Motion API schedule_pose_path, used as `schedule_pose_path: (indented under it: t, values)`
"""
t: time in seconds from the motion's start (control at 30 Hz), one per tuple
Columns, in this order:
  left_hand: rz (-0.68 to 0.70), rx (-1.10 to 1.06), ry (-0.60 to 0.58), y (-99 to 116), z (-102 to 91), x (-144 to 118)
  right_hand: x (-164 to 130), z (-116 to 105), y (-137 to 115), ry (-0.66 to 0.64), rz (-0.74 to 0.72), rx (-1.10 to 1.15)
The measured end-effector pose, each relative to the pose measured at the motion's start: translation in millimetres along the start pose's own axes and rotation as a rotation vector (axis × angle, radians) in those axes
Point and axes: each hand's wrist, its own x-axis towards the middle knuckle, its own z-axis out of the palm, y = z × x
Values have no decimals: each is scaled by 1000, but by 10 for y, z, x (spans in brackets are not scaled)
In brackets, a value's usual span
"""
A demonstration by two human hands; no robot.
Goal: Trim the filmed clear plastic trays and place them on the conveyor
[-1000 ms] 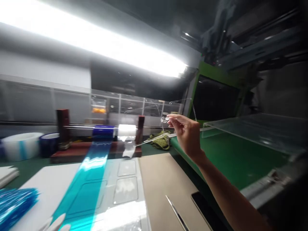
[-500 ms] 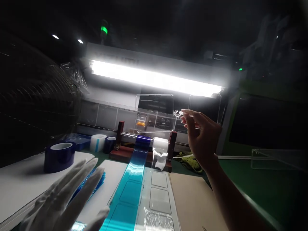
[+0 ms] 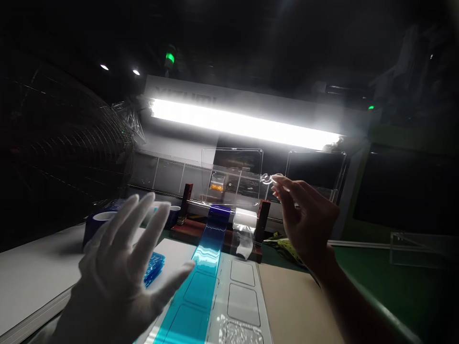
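My right hand (image 3: 308,215) is raised at right, bare, its thumb and fingertips pinched on a small curled clear plastic stem (image 3: 266,178). Thin see-through rectangular panels, a left panel (image 3: 233,149) and a right panel (image 3: 317,153), show on either side of the stem; whether both join it I cannot tell. My left hand (image 3: 125,272), in a white glove, is held up at lower left with fingers spread and nothing in them. Behind it lies a crumpled blue film bundle (image 3: 155,268). Between the hands, a blue film strip (image 3: 201,291) runs toward me from its blue roll (image 3: 219,213).
A red-brown stand (image 3: 263,217) holds the blue roll and a clear film roll (image 3: 245,220). A white sheet with outlined rectangles (image 3: 243,301) lies beside tan cardboard (image 3: 297,296). A dark blue tape roll (image 3: 92,229) stands left, near a fan (image 3: 71,143). A bright tube lamp (image 3: 244,123) hangs above.
My left hand has risen and moved right, its fingers spreading wider. The view has shifted, so the scene sits slightly farther right and lower. My right hand keeps its pinch on the clear stem.
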Motion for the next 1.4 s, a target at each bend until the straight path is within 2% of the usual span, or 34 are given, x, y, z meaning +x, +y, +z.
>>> schedule_pose_path:
  t: [0.1, 0.23, 0.37, 0.47, 0.57, 0.77, 0.93, 1.0, 1.1, 1.17, 1.23, 1.33, 1.4]
  values:
    - [39, 55, 96, 119, 166, 357, -35, -6, -69, -10, -35, -8]
    - [86, 62, 29, 317, 413, 691, -100, 29, -157, -51, -64, 12]
    - [88, 22, -5, 463, 629, 764, -163, 103, -196, -89, -83, -5]
    - [69, 29, 8, 481, 726, 740, -188, 93, -218, -123, -74, -4]
    - [42, 52, -8, 441, 768, 726, -205, -45, -260, -152, -33, 68]
    - [-79, 3, 17, 327, 749, 800, -340, -434, -258, -56, 97, 107]
    - [-123, -17, -67, 271, 644, 865, -545, -588, -129, -60, 130, 26]
    - [-108, -9, -57, 262, 627, 863, -613, -625, -89, -50, 147, 20]
    - [-79, 28, -43, 236, 648, 806, -695, -702, -39, -33, 181, 19]
    - [-34, 40, -98, 185, 675, 703, -753, -799, -1, -48, 214, 26]
    - [68, 29, -190, 109, 692, 515, -829, -941, 44, -103, 256, 27]
    - [248, -29, -384, 20, 646, 52, -991, -1195, 87, -278, 321, -23]
    - [267, -82, -502, 23, 550, -336, -1125, -1348, 63, -463, 332, -64]
